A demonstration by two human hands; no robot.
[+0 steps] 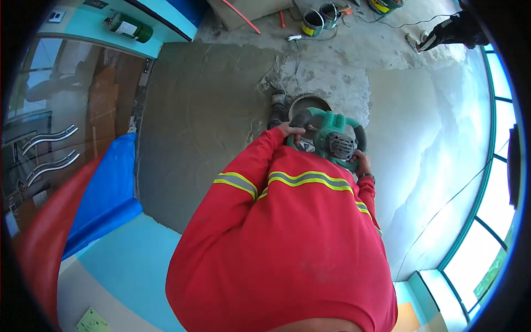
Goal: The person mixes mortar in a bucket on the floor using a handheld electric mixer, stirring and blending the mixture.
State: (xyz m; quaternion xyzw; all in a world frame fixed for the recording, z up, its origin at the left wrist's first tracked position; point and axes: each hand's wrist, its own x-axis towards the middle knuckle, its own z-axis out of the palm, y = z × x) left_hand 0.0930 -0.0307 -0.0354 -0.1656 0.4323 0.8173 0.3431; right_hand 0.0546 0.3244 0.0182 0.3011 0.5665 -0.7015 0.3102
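Note:
Both my hands grip a green handheld power mixer [333, 123] with a dark vented motor housing, held low in front of my red top. My left hand [291, 131] is closed round the left side of its dark handle. On the opposite side, my right hand [362, 164] is wrapped round the frame, partly covered by my sleeve. Just beyond the mixer shows the rim of a round bucket [310, 101]; the mixer hides most of it, so its contents and the mixing rod cannot be made out. My shoe [278, 98] stands left of the bucket.
Smooth grey, wet-looking mortar [202, 110] covers the floor at left; a pale coated stretch [401, 110] lies at right. Small buckets [312, 23] and a white power strip [295, 37] with a cable stand ahead. Another person [462, 30] is at upper right. Glass doors flank the left.

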